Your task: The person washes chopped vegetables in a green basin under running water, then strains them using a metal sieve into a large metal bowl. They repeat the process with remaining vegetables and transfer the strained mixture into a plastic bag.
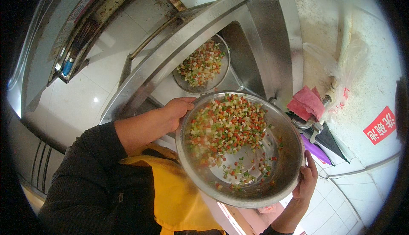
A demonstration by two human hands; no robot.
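My left hand (178,111) grips the far left rim of a wide stainless steel basin (281,158). On the opposite side, my right hand (305,176) holds the rim with its thumb up along the edge. Diced vegetables (231,121) in red, green and whitish colours are heaped towards the basin's far side, partly blurred. Scattered bits cling to its bare bottom near me. Just beyond the basin, a round metal-rimmed container (228,59) stands in the stainless steel sink (252,40) with similar diced vegetables in it. The basin's edge hides part of the sink.
A tap (314,128) with a pink cloth (306,102) draped over it is on the right wall. A purple item (316,149) lies below the tap. Clear plastic bags (348,65) hang nearby. At left, a blue-handled brush (68,66) rests on a ledge above the tiled floor (80,97).
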